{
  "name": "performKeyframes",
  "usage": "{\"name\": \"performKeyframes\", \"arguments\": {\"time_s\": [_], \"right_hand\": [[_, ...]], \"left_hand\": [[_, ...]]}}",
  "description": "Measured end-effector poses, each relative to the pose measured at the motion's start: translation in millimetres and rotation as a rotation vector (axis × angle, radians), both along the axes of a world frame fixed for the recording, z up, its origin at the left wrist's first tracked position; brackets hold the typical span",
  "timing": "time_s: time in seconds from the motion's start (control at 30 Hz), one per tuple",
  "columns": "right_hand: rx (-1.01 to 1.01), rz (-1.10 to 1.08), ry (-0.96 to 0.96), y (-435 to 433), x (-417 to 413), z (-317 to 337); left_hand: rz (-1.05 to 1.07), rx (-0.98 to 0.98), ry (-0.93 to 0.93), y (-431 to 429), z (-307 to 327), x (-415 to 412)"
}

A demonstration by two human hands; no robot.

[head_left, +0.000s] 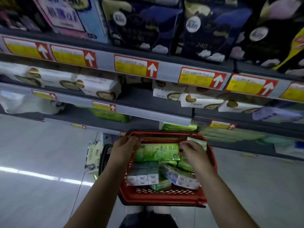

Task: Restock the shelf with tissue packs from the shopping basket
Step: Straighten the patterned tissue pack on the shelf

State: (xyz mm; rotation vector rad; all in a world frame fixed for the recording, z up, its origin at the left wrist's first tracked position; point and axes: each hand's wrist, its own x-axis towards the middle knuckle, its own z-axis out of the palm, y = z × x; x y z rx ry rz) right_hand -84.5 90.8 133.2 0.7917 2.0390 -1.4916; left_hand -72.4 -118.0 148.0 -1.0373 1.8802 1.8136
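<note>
A red shopping basket (164, 195) sits low in front of me, filled with tissue packs. On top lies a green tissue pack (156, 153) with white lettering. My left hand (125, 148) grips its left end and my right hand (191, 152) grips its right end, fingers curled over the edges. Below it lie a grey-white multipack (143, 175) and a blue-white multipack (179, 177). Grey shelves (148, 100) rise beyond the basket, with green packs (110, 114) on a lower level.
Large dark blue packs (202, 28) fill the top shelf, white packs (98, 88) the level below. Red and yellow price tags (136, 65) line the shelf edges. A white-green pack (93, 155) stands left of the basket on a black handle. Pale floor spreads to the left.
</note>
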Motion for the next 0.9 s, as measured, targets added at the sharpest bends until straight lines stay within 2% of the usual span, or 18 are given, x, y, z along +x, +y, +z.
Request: {"name": "performKeyframes", "arguments": {"time_s": [0.23, 0.5, 0.7, 0.9], "right_hand": [[0.074, 0.055, -0.134, -7, 16, -115], [0.101, 0.122, -0.269, -21, 31, -204], [0.214, 0.165, -0.388, -28, 50, -252], [0.193, 0.14, -0.447, -43, 58, -271]], "left_hand": [[-0.03, -0.076, -0.149, -1, -105, 15], [-0.022, -0.083, -0.265, -11, -202, 37], [-0.101, -0.1, -0.332, -18, -241, 57], [-0.27, -0.094, -0.418, -21, -279, 62]]}}
